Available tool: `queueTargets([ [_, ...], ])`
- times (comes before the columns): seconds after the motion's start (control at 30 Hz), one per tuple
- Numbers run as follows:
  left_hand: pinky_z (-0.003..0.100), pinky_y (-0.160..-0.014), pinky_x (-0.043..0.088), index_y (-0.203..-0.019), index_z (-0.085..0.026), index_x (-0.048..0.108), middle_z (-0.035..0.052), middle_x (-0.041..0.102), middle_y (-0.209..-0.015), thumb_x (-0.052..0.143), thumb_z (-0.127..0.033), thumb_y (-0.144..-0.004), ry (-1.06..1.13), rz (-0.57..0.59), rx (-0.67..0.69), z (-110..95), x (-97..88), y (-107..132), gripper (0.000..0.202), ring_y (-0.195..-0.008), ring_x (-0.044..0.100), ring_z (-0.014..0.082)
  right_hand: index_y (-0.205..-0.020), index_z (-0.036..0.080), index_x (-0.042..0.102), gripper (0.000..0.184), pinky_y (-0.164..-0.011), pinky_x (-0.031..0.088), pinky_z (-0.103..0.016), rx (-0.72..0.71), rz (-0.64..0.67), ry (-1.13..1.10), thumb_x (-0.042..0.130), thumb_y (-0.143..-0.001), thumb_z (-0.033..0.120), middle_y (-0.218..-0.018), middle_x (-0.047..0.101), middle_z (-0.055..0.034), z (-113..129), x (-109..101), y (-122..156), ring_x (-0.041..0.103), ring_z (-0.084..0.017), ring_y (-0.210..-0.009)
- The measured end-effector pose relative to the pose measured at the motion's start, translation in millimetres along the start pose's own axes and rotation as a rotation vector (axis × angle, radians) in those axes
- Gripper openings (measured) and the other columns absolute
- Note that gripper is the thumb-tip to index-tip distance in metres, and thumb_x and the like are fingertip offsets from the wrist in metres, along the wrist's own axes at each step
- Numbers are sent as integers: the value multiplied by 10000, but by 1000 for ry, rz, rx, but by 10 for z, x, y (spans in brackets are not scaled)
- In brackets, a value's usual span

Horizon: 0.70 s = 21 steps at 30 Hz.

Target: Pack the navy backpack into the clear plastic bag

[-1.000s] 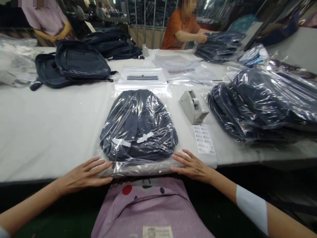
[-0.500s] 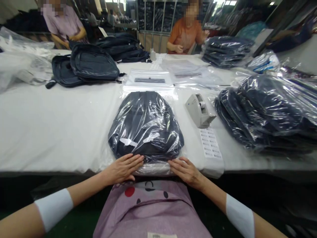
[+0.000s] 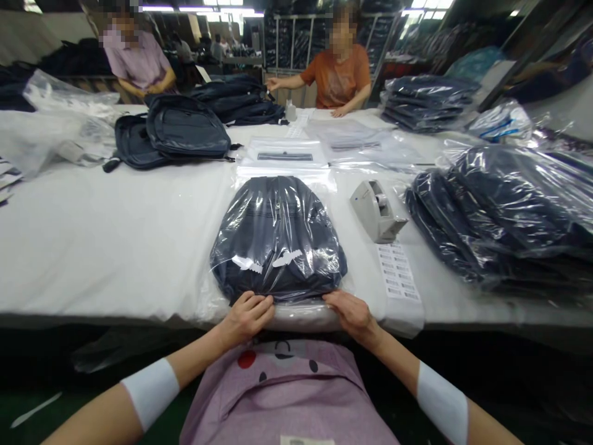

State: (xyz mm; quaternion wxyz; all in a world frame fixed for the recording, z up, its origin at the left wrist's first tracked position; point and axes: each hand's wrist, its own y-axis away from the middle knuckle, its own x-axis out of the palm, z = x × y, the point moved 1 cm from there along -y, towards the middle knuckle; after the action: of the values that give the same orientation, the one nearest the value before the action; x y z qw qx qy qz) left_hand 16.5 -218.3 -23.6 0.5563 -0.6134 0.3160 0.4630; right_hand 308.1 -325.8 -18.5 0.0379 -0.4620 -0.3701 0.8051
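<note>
A dark navy backpack (image 3: 278,228) lies flat in front of me inside a clear plastic bag (image 3: 299,309), whose near end reaches the table's front edge. My left hand (image 3: 248,318) is closed at the lower left of the bag, its fingers curled on the plastic. At the lower right, my right hand (image 3: 354,316) pinches the near edge of the same bag. Light glares off the plastic over the backpack. The fingertips of both hands are partly hidden in the folds.
To the right stand a grey tape dispenser (image 3: 377,213), a barcode label sheet (image 3: 398,272) and a pile of bagged backpacks (image 3: 504,210). Unbagged backpacks (image 3: 188,127) lie at the back left. Flat plastic bags (image 3: 282,151) lie behind mine. Two people stand across the table.
My hands went from lying flat with fingers stretched out to curled and gripping the plastic. Across the table, the person in orange has reached an arm toward the backpack pile.
</note>
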Motion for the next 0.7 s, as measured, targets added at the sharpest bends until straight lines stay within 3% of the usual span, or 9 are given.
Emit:
queueTargets([
  [0.1, 313, -708, 425, -900, -178, 623, 47, 690, -912, 379, -187, -968, 70, 45, -201, 37, 14, -130, 253, -759, 577, 156, -962, 193, 626, 162, -762, 559, -267, 107, -24, 13, 475, -917, 160, -829, 714, -42, 13, -11, -60, 674, -149, -798],
  [0.2, 297, -667, 414, -799, -181, 610, 37, 652, -728, 314, -257, -989, 71, 117, -417, 97, -17, -269, 360, -695, 582, 162, -879, 195, 645, 176, -680, 521, -241, 227, -70, 101, 486, -931, 248, -743, 703, -28, -10, -29, -130, 658, -138, -685],
  [0.4, 266, -591, 403, -827, -175, 577, 52, 677, -724, 262, -300, -990, 45, 270, -645, 194, -126, -568, 376, -670, 647, 179, -731, 178, 658, 325, -579, 418, -222, 371, -190, 260, 513, -918, 401, -630, 685, -19, -195, -133, -276, 612, -117, -554],
  [0.53, 295, -595, 429, -873, -175, 597, 95, 699, -744, 292, -341, -969, 58, 430, -712, 271, -132, -749, 360, -693, 675, 240, -477, 179, 541, 589, -497, 279, -266, 498, -84, 530, 414, -921, 545, -441, 568, -13, -443, -220, -300, 443, -91, -410],
  [0.7, 361, -657, 471, -857, -170, 646, 150, 708, -836, 333, -358, -940, 123, 585, -724, 432, -85, -972, 375, -779, 683, 298, -507, 169, 583, 635, -505, 217, -290, 573, 32, 618, 322, -953, 539, -446, 574, -36, -751, -140, -324, 433, -97, -409],
])
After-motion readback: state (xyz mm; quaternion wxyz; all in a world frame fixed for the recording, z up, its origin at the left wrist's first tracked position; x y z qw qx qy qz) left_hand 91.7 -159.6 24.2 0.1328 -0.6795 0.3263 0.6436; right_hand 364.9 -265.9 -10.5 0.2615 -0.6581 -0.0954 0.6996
